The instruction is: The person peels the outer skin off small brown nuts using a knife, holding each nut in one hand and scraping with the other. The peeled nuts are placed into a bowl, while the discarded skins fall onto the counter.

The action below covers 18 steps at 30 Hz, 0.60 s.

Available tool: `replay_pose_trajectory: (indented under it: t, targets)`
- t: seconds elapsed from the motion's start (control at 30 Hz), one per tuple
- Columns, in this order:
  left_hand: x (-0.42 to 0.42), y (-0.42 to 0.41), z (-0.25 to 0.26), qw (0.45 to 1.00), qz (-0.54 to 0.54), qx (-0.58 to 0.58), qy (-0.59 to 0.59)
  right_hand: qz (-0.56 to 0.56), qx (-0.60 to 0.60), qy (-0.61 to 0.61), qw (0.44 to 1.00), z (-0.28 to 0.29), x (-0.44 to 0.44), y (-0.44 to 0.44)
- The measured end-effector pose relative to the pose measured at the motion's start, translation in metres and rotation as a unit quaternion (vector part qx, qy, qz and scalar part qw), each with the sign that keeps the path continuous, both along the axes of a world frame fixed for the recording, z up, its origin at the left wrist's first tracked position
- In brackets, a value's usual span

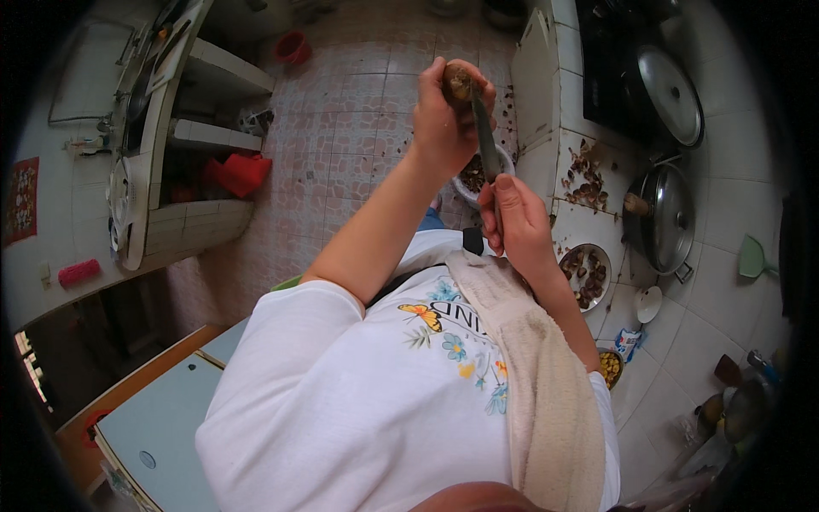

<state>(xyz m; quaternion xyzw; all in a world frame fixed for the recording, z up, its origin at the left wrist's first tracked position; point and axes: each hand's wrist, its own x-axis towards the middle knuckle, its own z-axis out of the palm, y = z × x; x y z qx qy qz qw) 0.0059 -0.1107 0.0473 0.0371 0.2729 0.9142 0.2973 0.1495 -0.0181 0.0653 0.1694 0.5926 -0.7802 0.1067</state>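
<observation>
My left hand [451, 121] is raised in front of me, its fingers wrapped around a rounded brown object [458, 83] with a rough end, possibly a tuber. A knife [487, 144] with a long dark blade is in my right hand [521, 214], lower and to the right. Its narrow end lies against or beside the brown object; the exact contact cannot be told. Beneath the blade, a white basin [510, 168] on the floor holds brown scraps. Beside my right forearm, a metal plate [608, 291] on the tiled counter holds brown chestnut-like pieces.
Shell scraps [587, 182] lie on the right counter near two lidded pans [672, 96]. A bowl of yellow pieces [611, 369] stands near my right elbow. Left are tiled shelves [224, 67] and a red bag [240, 174]. A red bucket [293, 48] stands on the floor.
</observation>
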Motion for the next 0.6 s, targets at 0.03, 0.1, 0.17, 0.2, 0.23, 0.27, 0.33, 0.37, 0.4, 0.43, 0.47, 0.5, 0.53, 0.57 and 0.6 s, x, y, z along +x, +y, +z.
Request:
replay_pose_trajectory:
  t: [0.03,0.1,0.17,0.2,0.23,0.27,0.33,0.37,0.4,0.43,0.47,0.5,0.53,0.57,0.6]
  targets:
    - [0.002,-0.002,0.001,1.000,0.006,0.008,0.006,0.003,0.010,0.003,1.000,0.000,0.000,-0.001]
    - [0.005,-0.004,0.003,0.999,0.016,0.025,0.015,0.005,0.029,0.009,1.000,0.001,0.001,-0.003]
    - [0.007,-0.005,0.004,0.999,0.017,0.012,0.036,0.013,0.043,0.022,0.999,0.002,0.004,-0.002]
    - [0.008,-0.005,0.004,0.999,0.017,0.005,0.047,0.016,0.050,0.030,0.998,0.003,0.005,-0.001]
    - [0.009,-0.005,0.004,0.999,0.015,0.007,0.052,0.019,0.054,0.031,0.998,0.004,0.006,-0.001]
    - [0.009,-0.004,0.005,0.998,0.012,0.008,0.058,0.022,0.059,0.033,0.997,0.004,0.007,0.000]
    - [0.012,-0.002,0.006,0.998,0.013,0.005,0.063,0.019,0.067,0.038,0.997,0.004,0.010,0.001]
    - [0.013,0.000,0.008,0.998,0.018,-0.001,0.064,0.014,0.070,0.042,0.997,0.003,0.011,0.001]
    - [0.014,0.002,0.010,0.998,0.021,-0.007,0.065,0.007,0.073,0.046,0.996,0.003,0.012,0.000]
    - [0.016,0.005,0.013,0.997,0.026,-0.026,0.062,-0.001,0.072,0.043,0.996,0.003,0.013,0.000]
    - [0.018,0.007,0.016,0.997,0.031,-0.045,0.060,-0.009,0.071,0.041,0.997,0.003,0.014,0.000]
    - [0.020,0.010,0.018,0.996,0.036,-0.064,0.057,-0.017,0.069,0.038,0.997,0.003,0.015,-0.001]
    - [0.022,0.012,0.019,0.995,0.034,-0.068,0.061,-0.028,0.060,0.035,0.997,0.004,0.016,-0.004]
    - [0.023,0.013,0.019,0.995,0.032,-0.072,0.065,-0.039,0.050,0.032,0.997,0.004,0.017,-0.007]
    - [0.024,0.015,0.019,0.994,0.031,-0.075,0.068,-0.050,0.041,0.029,0.998,0.005,0.018,-0.009]
